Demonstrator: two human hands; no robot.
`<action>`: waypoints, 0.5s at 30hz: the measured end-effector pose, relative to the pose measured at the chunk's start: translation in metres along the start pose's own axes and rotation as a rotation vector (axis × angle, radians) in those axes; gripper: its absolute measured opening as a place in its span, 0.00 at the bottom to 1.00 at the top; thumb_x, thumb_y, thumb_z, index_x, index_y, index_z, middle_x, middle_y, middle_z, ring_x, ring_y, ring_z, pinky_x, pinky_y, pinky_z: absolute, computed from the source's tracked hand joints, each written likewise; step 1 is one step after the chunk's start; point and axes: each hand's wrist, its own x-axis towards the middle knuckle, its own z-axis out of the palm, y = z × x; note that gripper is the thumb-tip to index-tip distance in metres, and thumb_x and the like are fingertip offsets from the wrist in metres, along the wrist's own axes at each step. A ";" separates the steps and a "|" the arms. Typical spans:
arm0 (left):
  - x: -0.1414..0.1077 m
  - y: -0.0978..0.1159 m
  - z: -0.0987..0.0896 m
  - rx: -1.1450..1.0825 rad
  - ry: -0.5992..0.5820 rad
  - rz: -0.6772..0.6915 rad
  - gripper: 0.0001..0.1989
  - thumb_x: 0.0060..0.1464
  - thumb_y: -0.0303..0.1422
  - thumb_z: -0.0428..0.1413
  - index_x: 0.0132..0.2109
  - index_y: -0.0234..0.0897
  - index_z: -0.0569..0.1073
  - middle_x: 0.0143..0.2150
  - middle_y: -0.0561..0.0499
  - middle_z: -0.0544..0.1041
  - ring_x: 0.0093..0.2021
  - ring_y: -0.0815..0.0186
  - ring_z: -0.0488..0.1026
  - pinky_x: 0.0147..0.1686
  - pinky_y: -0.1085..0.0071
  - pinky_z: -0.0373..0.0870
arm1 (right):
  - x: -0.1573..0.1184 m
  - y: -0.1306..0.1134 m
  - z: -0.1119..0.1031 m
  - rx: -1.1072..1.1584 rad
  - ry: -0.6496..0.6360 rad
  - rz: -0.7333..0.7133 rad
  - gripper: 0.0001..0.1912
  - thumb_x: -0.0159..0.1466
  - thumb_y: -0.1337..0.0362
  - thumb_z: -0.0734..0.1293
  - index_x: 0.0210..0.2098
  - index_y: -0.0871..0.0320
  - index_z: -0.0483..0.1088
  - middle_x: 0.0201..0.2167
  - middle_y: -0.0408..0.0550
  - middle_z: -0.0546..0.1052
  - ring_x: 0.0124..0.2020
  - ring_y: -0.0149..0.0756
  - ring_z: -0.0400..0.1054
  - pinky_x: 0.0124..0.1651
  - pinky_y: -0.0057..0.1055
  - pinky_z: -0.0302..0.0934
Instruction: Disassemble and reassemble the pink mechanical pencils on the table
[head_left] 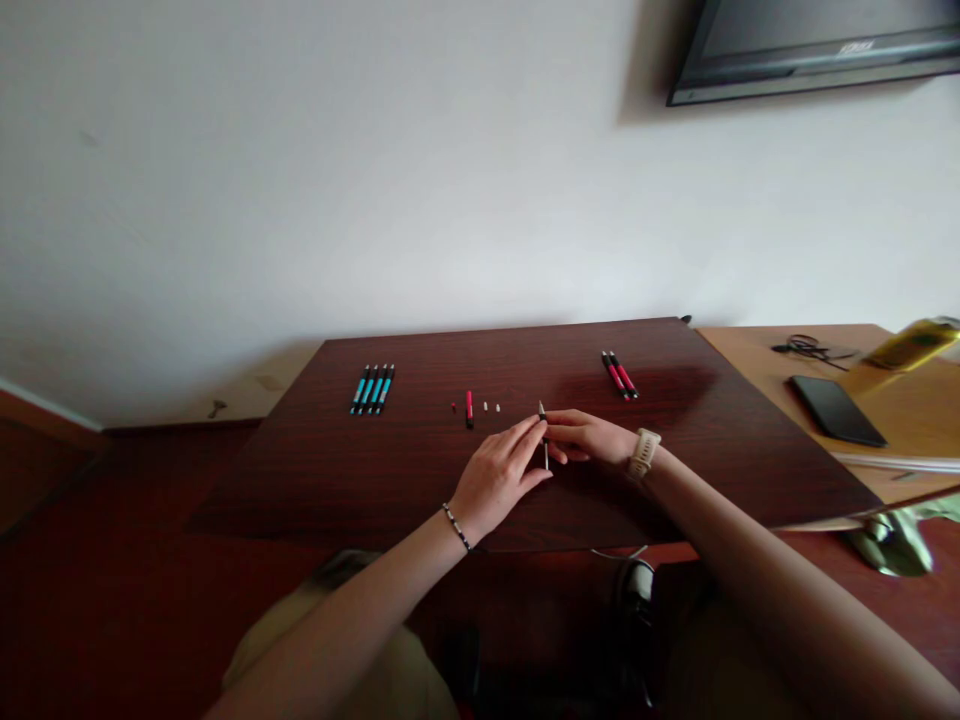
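Note:
Both hands meet over the dark table's front half, their fingers closed around a partly dismantled mechanical pencil (547,456). Its silver tip points away from me, and a thin pale tube runs back toward me between the hands. My left hand (499,470) grips it from the left, thumb near the tube's rear end. From the right, my right hand (590,437) pinches it near the dark front section; some of its fingertips are hidden. Just beyond my left hand lie a red barrel with a black end (469,409), a tiny red piece (454,407) and two small white pieces (491,407).
Several blue-and-black pencils (372,390) lie side by side at the table's left. Two red-and-black ones (619,375) lie at the back right. On the lighter side table (922,425) are a phone (838,410), a black cable (810,346) and a yellow object (911,343).

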 end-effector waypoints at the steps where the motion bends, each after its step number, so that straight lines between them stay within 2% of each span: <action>1: 0.000 0.000 0.000 -0.005 0.002 -0.003 0.37 0.64 0.39 0.63 0.72 0.44 0.55 0.69 0.41 0.69 0.65 0.53 0.72 0.63 0.53 0.73 | 0.001 0.002 0.000 -0.008 0.018 -0.005 0.20 0.71 0.45 0.64 0.42 0.58 0.69 0.24 0.39 0.71 0.19 0.25 0.55 0.20 0.24 0.46; 5: 0.000 -0.001 0.001 -0.028 -0.001 -0.028 0.37 0.63 0.40 0.63 0.72 0.44 0.55 0.67 0.41 0.71 0.64 0.52 0.72 0.62 0.52 0.74 | 0.004 0.007 0.002 -0.044 0.138 0.005 0.23 0.69 0.43 0.65 0.36 0.58 0.68 0.25 0.40 0.72 0.21 0.25 0.61 0.21 0.23 0.54; 9: 0.001 0.000 0.002 -0.006 -0.017 -0.053 0.35 0.63 0.36 0.63 0.71 0.43 0.56 0.67 0.41 0.70 0.64 0.52 0.72 0.63 0.52 0.73 | 0.005 0.008 0.006 -0.034 0.145 0.018 0.23 0.67 0.43 0.68 0.39 0.59 0.71 0.34 0.45 0.77 0.27 0.29 0.71 0.27 0.25 0.63; 12: 0.002 0.001 0.002 0.005 -0.017 -0.073 0.34 0.64 0.34 0.62 0.71 0.43 0.56 0.67 0.41 0.70 0.64 0.52 0.72 0.62 0.52 0.73 | 0.008 0.007 0.006 0.015 0.178 0.030 0.24 0.64 0.42 0.70 0.37 0.60 0.73 0.34 0.47 0.79 0.29 0.30 0.72 0.34 0.28 0.68; 15: 0.002 0.002 0.001 0.009 -0.021 -0.082 0.34 0.64 0.33 0.61 0.71 0.43 0.55 0.68 0.41 0.69 0.65 0.52 0.71 0.62 0.52 0.73 | 0.011 0.008 0.003 -0.001 0.267 0.007 0.25 0.63 0.41 0.71 0.35 0.60 0.73 0.31 0.46 0.78 0.30 0.31 0.71 0.36 0.29 0.67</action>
